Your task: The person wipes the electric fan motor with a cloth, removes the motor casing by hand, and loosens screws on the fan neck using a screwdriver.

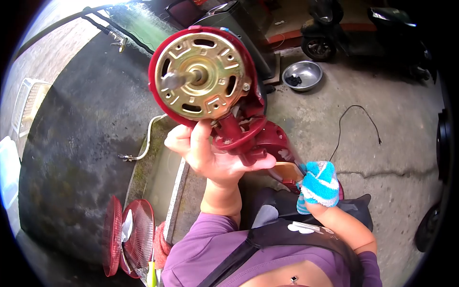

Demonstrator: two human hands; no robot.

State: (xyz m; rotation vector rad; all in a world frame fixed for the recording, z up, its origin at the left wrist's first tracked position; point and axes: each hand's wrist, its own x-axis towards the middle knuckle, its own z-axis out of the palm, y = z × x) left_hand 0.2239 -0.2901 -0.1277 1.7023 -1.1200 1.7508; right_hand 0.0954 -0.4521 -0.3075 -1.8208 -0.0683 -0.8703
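Fan motor [203, 71]: above left hand [210, 160], fingers spread around red neck [234, 134]
Right hand [314, 208]: in striped cloth [320, 184], fingers hidden, can't tell
Metal bowl [310, 76]: on floor [392, 124]

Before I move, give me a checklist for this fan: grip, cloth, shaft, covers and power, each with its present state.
1. Left hand supporting the motor from below: ok.
2. Cloth in the right hand: ok.
3. Shaft bare, with no blades on it: ok.
4. Wire covers off the motor: ok, they stand on the left-hand side.
5. Power disconnected: cannot tell. A cord lies on the floor, but I can't trace it to the fan.
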